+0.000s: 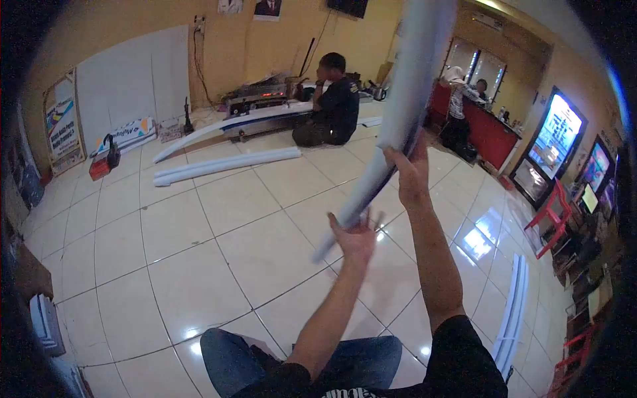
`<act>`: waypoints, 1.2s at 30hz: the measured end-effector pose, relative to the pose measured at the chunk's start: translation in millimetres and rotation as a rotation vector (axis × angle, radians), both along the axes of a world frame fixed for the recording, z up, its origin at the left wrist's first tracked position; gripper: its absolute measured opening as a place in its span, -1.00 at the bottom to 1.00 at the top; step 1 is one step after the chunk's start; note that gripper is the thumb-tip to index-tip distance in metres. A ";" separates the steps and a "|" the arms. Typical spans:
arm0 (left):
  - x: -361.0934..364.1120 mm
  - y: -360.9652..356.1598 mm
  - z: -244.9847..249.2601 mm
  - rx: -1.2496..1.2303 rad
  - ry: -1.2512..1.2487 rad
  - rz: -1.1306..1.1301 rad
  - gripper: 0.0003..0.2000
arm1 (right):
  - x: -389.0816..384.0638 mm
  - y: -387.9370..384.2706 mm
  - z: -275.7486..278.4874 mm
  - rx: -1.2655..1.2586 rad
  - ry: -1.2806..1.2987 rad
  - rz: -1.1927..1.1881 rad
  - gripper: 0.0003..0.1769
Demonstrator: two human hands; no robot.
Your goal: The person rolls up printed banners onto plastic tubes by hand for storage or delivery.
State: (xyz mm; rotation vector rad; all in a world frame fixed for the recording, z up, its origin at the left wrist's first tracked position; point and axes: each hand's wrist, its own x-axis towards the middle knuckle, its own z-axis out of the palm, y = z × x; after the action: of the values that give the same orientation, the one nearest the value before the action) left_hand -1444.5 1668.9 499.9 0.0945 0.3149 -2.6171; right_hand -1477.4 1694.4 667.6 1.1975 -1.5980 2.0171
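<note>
A long white roll (403, 99), with a dark strip along its lower right side, slants from the top of the view down to the left in front of me. Around its middle, my right hand (409, 169) is closed on the roll. Near the lower end, my left hand (357, 237) touches the roll's underside with thumb and fingers spread apart. The roll is off the floor, and its top end runs out of view.
A person (335, 103) sits on the floor by a machine (259, 105) with a long sheet over it. White rolls lie on the tiles (225, 166) and at the right (511, 312). Two people are at a red counter (488, 132). Red chairs (552, 222) stand right.
</note>
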 end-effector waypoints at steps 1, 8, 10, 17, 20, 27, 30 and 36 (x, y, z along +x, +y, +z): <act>-13.7 -17.8 -4.3 0.010 0.002 0.115 -0.42 | 4.3 14.5 2.2 -0.177 0.084 -0.029 -0.52; 13.8 -57.6 44.7 -0.224 -0.212 0.387 -0.49 | -65.1 245.6 -2.4 -0.699 0.034 0.052 -0.38; 18.2 -67.4 34.9 -0.255 -0.131 0.386 -0.43 | -48.7 303.1 -9.5 -1.033 -0.337 -0.224 -0.30; 19.4 -95.4 -104.7 -0.404 -0.161 0.482 -0.25 | -21.2 402.7 -248.6 -1.354 -0.414 0.019 -0.50; 38.0 -57.2 -156.1 -0.393 -0.427 0.357 -0.27 | 28.9 455.6 -395.2 -1.279 -0.518 -0.210 -0.47; 9.5 -53.1 -302.3 -0.488 -0.812 0.045 -0.35 | 155.6 443.8 -517.2 -1.550 -1.118 -0.985 -0.25; -127.8 -59.8 -360.9 -0.661 -0.899 -0.222 -0.52 | 84.1 467.1 -544.5 -1.552 -1.196 -0.825 -0.31; -442.1 16.1 -269.7 -0.857 -0.502 -0.297 -0.65 | -146.6 534.0 -516.4 -0.622 -0.663 -1.144 -0.46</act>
State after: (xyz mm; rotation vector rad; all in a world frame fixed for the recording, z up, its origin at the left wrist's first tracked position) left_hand -1886.6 1685.1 230.2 0.5113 -1.0438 -2.6528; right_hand -1624.0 2228.4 151.2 -0.5881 -1.1941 1.8183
